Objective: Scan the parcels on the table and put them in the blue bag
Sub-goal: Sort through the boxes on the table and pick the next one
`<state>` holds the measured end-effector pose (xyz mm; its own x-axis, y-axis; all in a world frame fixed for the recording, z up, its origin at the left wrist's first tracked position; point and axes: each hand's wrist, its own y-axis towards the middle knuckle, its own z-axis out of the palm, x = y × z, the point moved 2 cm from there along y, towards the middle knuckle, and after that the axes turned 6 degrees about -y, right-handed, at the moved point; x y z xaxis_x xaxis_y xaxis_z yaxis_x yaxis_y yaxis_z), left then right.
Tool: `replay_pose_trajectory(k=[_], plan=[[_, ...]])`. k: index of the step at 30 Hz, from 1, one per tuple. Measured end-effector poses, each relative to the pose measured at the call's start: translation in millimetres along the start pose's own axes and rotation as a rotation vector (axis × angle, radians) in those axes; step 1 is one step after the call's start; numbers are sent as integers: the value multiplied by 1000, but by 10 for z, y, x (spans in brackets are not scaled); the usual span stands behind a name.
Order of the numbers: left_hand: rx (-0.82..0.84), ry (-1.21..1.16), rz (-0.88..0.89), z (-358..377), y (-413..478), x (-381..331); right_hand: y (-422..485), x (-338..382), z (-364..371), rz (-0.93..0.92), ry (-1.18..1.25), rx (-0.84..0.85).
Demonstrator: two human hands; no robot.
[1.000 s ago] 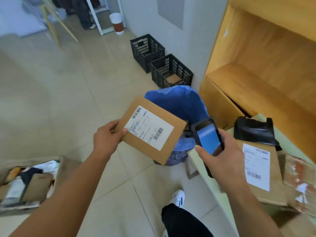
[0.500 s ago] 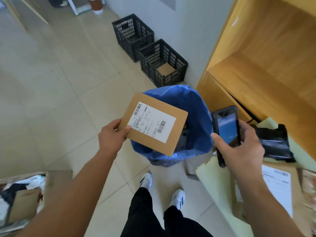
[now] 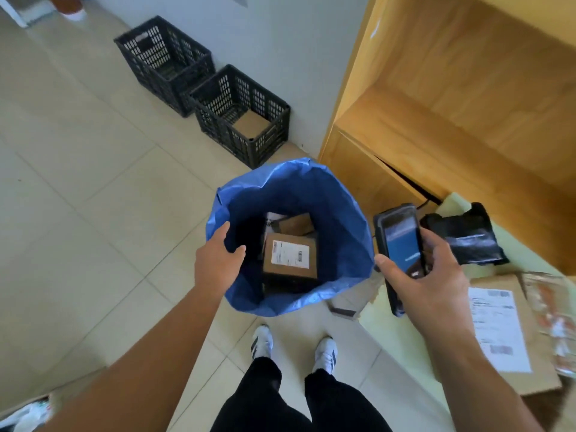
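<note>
The blue bag [image 3: 339, 219] stands open on the floor in front of me. Inside it lies a brown cardboard parcel [image 3: 290, 256] with a white label facing up, on top of other parcels. My left hand [image 3: 218, 260] hovers over the bag's left rim, fingers apart, holding nothing. My right hand [image 3: 427, 282] grips a black handheld scanner [image 3: 400, 247] with its blue screen lit, just right of the bag. On the pale green table [image 3: 405, 369] at the right lie a flat brown parcel [image 3: 498, 332] with a white label and a black plastic parcel [image 3: 464, 235].
Two black plastic crates [image 3: 202, 88] stand by the wall behind the bag. A wooden shelf unit [image 3: 452, 104] rises at the right. A patterned packet [image 3: 554, 319] lies at the table's right edge. My feet [image 3: 293, 350] are just behind the bag.
My left hand has let go of the brown labelled parcel, which now lies inside the blue bag. The view has tipped down over the bag.
</note>
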<state>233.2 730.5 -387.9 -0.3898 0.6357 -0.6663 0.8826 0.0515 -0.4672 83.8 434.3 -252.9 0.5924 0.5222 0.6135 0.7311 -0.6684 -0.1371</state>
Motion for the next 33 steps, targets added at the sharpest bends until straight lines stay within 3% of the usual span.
replay_pose_trajectory(k=[7, 16, 24, 33], plan=[[59, 51, 189, 83, 42, -299, -372, -137, -53, 123, -34, -65], [191, 75, 456, 533, -549, -1027, -997, -578, -574, 244, -10, -238], [323, 49, 770, 1258, -1770, -1767, -1657, -1338, -1310, 326, 86, -399], [529, 103, 969, 2603, -3699, -1801, -2842, -2899, -2314, 459, 72, -545]])
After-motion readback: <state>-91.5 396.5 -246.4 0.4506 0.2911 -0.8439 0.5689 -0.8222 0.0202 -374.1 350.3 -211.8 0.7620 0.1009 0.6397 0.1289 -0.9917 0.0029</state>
